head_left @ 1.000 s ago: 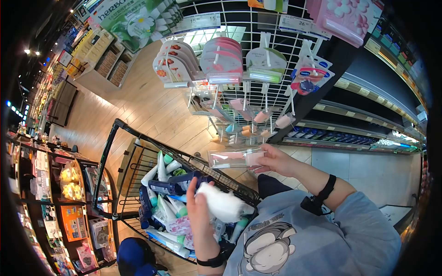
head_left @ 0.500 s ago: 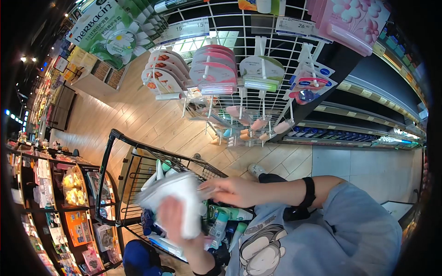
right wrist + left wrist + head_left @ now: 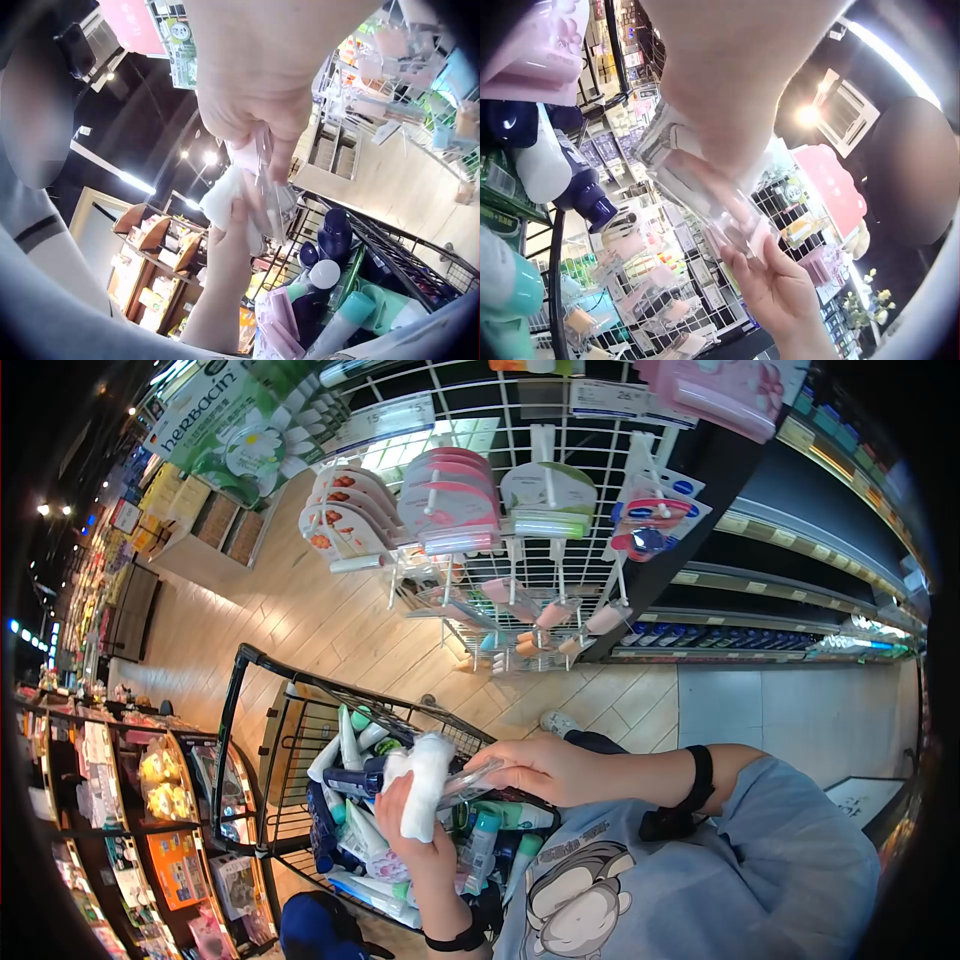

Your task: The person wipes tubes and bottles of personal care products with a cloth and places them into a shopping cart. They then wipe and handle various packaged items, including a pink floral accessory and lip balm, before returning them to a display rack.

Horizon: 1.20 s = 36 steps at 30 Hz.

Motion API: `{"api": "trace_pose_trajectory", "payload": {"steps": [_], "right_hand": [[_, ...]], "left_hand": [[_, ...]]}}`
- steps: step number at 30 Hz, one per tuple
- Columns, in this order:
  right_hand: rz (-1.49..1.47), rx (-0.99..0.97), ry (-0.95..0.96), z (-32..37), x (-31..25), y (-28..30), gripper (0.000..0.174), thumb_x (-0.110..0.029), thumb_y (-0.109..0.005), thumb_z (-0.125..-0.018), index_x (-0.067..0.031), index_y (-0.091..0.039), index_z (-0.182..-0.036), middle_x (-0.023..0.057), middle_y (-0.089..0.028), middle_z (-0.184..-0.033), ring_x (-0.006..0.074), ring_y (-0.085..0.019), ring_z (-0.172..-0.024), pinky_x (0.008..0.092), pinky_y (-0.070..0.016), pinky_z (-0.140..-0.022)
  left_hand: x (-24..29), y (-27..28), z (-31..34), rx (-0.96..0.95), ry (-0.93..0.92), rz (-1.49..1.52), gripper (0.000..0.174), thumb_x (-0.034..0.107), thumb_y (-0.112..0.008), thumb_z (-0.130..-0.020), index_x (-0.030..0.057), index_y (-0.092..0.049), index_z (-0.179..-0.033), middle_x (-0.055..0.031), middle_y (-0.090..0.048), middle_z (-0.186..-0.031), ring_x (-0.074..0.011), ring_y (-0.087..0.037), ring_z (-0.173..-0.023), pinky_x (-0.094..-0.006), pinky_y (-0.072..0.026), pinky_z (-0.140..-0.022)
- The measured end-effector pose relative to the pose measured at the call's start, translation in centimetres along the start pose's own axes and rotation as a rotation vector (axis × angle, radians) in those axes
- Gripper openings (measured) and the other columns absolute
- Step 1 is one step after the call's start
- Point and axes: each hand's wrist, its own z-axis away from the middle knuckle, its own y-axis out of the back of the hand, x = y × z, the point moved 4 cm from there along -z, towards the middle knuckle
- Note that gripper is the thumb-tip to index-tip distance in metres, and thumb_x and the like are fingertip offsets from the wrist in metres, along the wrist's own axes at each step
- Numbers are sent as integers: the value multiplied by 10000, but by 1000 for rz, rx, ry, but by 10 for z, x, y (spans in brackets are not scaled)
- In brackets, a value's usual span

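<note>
Over a black wire shopping cart (image 3: 262, 760) full of tubes and bottles, my two hands meet. In the head view my left hand (image 3: 405, 815) grips a folded white cloth (image 3: 424, 785) and holds it against the end of a clear plastic package (image 3: 470, 781). My right hand (image 3: 512, 768) pinches that package from the right. The left wrist view shows the clear package (image 3: 716, 206) running down to the right hand (image 3: 776, 289). Through the right wrist view I see the package (image 3: 268, 196) beside the white cloth (image 3: 223, 201), above the cart's bottles.
A wire display rack (image 3: 500, 540) with hanging carded products stands just ahead. Dark store shelves (image 3: 790, 610) run along the right and stocked shelves (image 3: 150, 800) along the left. Wooden floor (image 3: 300, 610) stretches beyond the cart.
My right hand has carried the clear package down from in front of the rack to the cart. My left hand raised the white cloth and now holds it against the package.
</note>
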Motion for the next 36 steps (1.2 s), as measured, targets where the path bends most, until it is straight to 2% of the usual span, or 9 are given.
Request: {"api": "trace_pose_trajectory", "payload": {"steps": [6, 10, 12, 15, 19, 27, 30, 33, 36], "right_hand": [[-504, 241, -36, 25, 22, -5, 272, -200, -463, -963, -35, -481, -1178, 82, -579, -1014, 119, -584, -926, 261, -518, -773], [-702, 319, -187, 34, 27, -11, 308, -204, -431, -973, -50, -395, -1237, 81, -510, -1134, 143, -552, -1020, 271, -531, -814], [-745, 350, -188, 32, 29, -22, 384, -212, -412, -978, -77, -298, -1319, 86, -483, -1192, 156, -531, -1071, 308, -511, -864], [-974, 196, -211, 26, 10, -38, 501, -174, -390, -978, -117, -175, -1427, 79, -402, -1330, 189, -461, -1191, 366, -432, -981], [-947, 84, -149, 26, 3, -53, 494, -253, -378, -991, -134, -186, -1431, 51, -363, -1369, 169, -374, -1265, 368, -381, -996], [-958, 35, -104, 39, -5, -72, 423, -200, -368, -994, -104, -267, -1394, 78, -436, -1286, 136, -461, -1147, 324, -438, -950], [-775, 81, 19, 44, -21, -68, 434, -158, -377, -987, -80, -283, -1404, 93, -410, -1341, 150, -418, -1224, 305, -374, -1009], [-421, 127, 351, 45, -40, -70, 436, -147, -377, -985, -75, -289, -1406, 109, -406, -1357, 171, -393, -1253, 311, -345, -1024], [-112, 44, 407, 38, -50, -82, 434, -109, -416, -960, -99, -342, -1387, 107, -357, -1422, 224, -306, -1338, 451, -165, -1103]], "left_hand": [[-45, 6, 19, 242, 370, 232, 263, 119, -489, -939, -86, -566, -1082, -127, -642, -972, -187, -600, -862, -303, -464, -780], [-46, 25, 26, 483, 590, 459, 335, 154, -481, -955, -91, -505, -1181, -164, -586, -1121, -204, -573, -992, -298, -447, -849], [-26, 29, 24, 539, 134, 208, 352, 129, -476, -937, -106, -487, -1199, -218, -518, -1243, -306, -507, -1138, -389, -397, -957], [32, 7, 18, 27, -322, -28, 431, 221, -521, -889, 14, -490, -1266, -241, -385, -1376, -405, -374, -1275, -553, -242, -1047], [40, -12, 34, -146, -285, -146, 402, 244, -517, -876, 71, -513, -1238, -204, -374, -1401, -406, -287, -1327, -559, -129, -1079], [0, 21, 51, 130, -200, -85, 353, 54, -430, -913, -23, -465, -1255, -235, -434, -1336, -391, -407, -1249, -484, -307, -1022], [-60, 27, 79, 242, 620, 578, 373, 158, -427, -972, -62, -424, -1274, -176, -488, -1265, -272, -540, -1104, -393, -445, -905], [-29, 38, 68, 320, 730, 1156, 427, 210, -421, -978, -38, -365, -1321, -179, -480, -1275, -273, -532, -1120, -409, -448, -926], [-11, 29, 71, 0, 848, 1812, 500, 329, -360, -987, 0, -310, -1360, -183, -454, -1315, -322, -512, -1153, -483, -456, -934]]}}
